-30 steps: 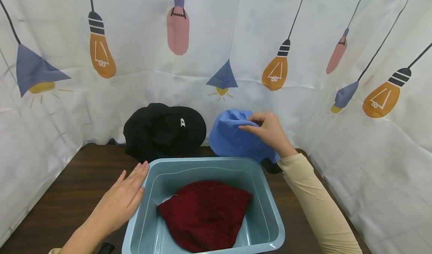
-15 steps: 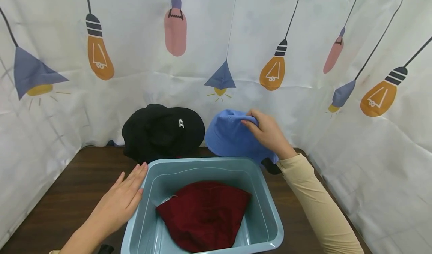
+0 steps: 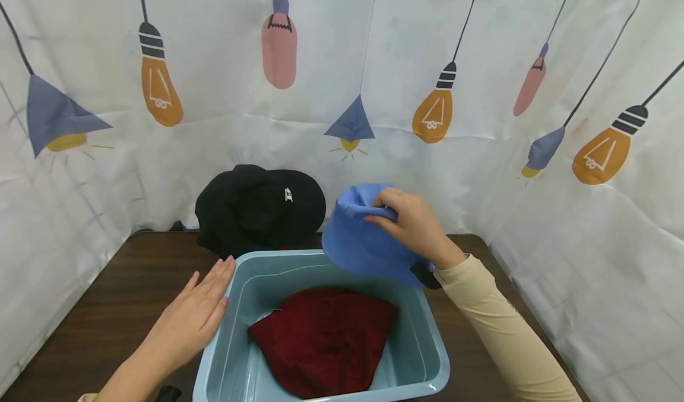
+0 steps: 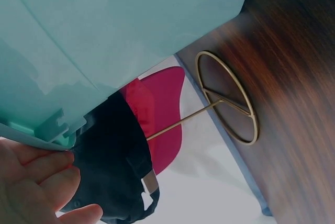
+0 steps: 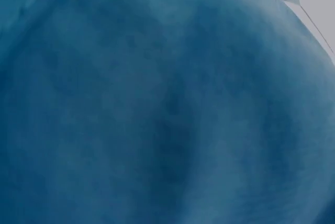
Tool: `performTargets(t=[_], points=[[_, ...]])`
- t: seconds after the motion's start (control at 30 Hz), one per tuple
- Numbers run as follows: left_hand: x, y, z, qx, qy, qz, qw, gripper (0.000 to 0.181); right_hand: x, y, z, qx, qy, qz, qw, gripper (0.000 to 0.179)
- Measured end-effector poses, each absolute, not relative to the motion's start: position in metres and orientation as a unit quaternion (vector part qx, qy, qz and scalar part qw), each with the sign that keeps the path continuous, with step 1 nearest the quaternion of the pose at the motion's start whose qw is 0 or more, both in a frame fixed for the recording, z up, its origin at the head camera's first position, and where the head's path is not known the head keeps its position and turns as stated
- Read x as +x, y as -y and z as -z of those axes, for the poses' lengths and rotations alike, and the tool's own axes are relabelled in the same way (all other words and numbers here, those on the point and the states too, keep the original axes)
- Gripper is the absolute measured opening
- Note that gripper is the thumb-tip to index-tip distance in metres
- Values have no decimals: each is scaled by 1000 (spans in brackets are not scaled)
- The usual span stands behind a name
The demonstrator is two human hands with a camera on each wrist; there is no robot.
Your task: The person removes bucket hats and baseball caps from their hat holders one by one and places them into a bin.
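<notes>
My right hand (image 3: 414, 224) pinches the crown of a blue bucket hat (image 3: 363, 244) and holds it over the back right corner of a light blue plastic basin (image 3: 283, 268). Blue fabric fills almost the whole right wrist view, hiding the fingers there. Inside the basin lies a dark red bucket hat (image 3: 331, 336). With fingers extended, my left hand (image 3: 195, 313) rests against the basin's left rim. A black cap (image 3: 262, 212) with a small white emblem is behind the basin.
The left wrist view shows a gold wire stand (image 4: 254, 124) on the dark wooden table (image 4: 298, 103), and a crimson cap (image 4: 167, 114) beyond the black one. White fabric (image 3: 214, 93) printed with lamps hangs behind the table and along its sides.
My right hand has tightened its pinch on the blue bucket hat and brought it nearer, so its brim now overlaps the basin's back rim. The left hand has stayed in place.
</notes>
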State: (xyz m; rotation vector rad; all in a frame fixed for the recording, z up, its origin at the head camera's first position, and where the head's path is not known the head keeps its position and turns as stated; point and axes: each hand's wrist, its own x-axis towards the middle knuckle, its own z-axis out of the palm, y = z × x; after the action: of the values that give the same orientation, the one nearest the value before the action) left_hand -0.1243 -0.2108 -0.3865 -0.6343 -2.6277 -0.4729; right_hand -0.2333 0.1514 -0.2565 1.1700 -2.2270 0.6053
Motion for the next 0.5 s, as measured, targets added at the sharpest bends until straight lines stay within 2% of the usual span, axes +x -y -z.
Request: performTargets(t=[0.3,0.5], points=[[-123,210,386,-221,941,168,194,54,-225,-149,259,448,820,-228,273,26],[-123,210,386,-224,940,163,199,54,-232,-157,250,433,792,-254,349,26]])
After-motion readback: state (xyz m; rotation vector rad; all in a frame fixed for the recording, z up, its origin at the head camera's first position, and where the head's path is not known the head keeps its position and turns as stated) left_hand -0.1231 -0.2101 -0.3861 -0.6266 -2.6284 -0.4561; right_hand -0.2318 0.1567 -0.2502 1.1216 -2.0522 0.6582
